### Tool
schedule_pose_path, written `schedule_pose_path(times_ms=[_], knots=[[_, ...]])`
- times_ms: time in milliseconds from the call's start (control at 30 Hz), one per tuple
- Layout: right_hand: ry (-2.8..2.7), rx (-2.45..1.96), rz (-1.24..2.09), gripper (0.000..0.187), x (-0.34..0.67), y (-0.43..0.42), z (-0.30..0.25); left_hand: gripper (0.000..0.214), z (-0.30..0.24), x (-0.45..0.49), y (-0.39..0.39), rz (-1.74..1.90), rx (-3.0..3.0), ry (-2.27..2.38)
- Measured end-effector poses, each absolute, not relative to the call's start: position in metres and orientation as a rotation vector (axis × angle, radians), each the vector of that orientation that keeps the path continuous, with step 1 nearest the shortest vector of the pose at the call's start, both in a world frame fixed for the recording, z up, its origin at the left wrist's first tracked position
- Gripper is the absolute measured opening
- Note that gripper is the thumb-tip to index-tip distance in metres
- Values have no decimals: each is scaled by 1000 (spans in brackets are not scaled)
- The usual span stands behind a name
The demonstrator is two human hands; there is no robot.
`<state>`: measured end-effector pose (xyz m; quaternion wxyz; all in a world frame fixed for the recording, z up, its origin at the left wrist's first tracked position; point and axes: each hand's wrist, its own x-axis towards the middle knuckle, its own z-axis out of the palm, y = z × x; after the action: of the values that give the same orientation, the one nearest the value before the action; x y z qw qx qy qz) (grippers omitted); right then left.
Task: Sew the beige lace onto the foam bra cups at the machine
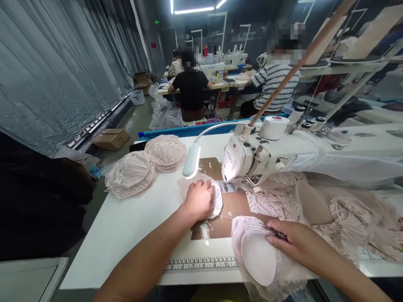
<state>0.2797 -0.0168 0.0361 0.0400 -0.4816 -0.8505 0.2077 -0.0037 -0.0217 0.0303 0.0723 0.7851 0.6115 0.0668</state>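
Observation:
My left hand (pixel 199 199) is closed on a pale pink lace bra cup (pixel 217 201), left of the sewing machine's needle area. My right hand (pixel 291 239) is closed around small dark thread snips (pixel 278 234), mostly covered by the fingers. Under its fingertips, a second lace cup with a smooth white foam pad (pixel 260 260) hangs over the table's front edge. Fine threads seem to stretch between the two cups. The sewing machine (pixel 242 157) stands just beyond both hands, its lamp (pixel 191 161) lit above the left one.
Stacks of lace cups (pixel 130 174) lie at the table's back left. More lace pieces (pixel 349 214) are heaped at right under the machine arm. A printed ruler (pixel 201 265) runs along the front edge. Two people sit at machines beyond; a cardboard box (pixel 111 138) is on the floor.

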Motion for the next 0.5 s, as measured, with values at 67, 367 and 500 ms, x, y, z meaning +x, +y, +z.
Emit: schedule_pose_path(times_ms=[67, 367, 500], knots=[[-2615, -1348, 746, 27, 268, -17, 44, 24, 38, -10, -29, 185, 2298, 1885], [-2458, -867, 1423, 32, 165, -22, 73, 9, 47, -92, -109, 205, 1869, 2019], [-2380, -534, 1254, 25, 100, -13, 68, 14, 63, -128, -141, 361, 1793, 2119]])
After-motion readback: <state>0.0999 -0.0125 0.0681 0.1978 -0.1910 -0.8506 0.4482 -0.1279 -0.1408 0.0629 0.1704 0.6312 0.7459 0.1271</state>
